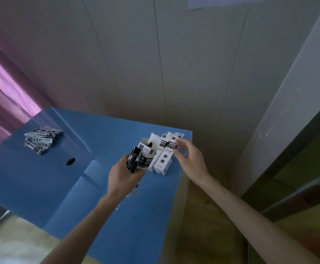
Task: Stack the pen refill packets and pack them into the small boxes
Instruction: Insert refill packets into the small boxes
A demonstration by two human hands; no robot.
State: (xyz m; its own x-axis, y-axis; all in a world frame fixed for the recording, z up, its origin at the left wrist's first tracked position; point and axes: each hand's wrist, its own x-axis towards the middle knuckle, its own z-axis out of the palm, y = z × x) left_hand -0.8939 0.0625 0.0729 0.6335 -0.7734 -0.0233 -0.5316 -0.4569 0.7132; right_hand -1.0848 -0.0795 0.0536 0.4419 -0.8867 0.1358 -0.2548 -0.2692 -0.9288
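Note:
My left hand (124, 178) grips a stack of black-and-white pen refill packets (134, 159), held upright beside a small white box (146, 158) whose top flaps are open. Next to it on the right lie two more small white boxes (164, 161) with black bands. My right hand (188, 159) hovers over the right-hand boxes, thumb and fingers loosely bent, fingertips at the black band; whether it pinches anything is unclear. A loose pile of refill packets (41, 140) lies on the far left of the blue surface (102, 134).
The blue surface is a large folded board with a dark oval hole (70, 161) left of my left hand. Its right edge drops to a wooden floor (212, 216). A pale panelled wall stands behind, and a pink curtain (5, 88) hangs at the left.

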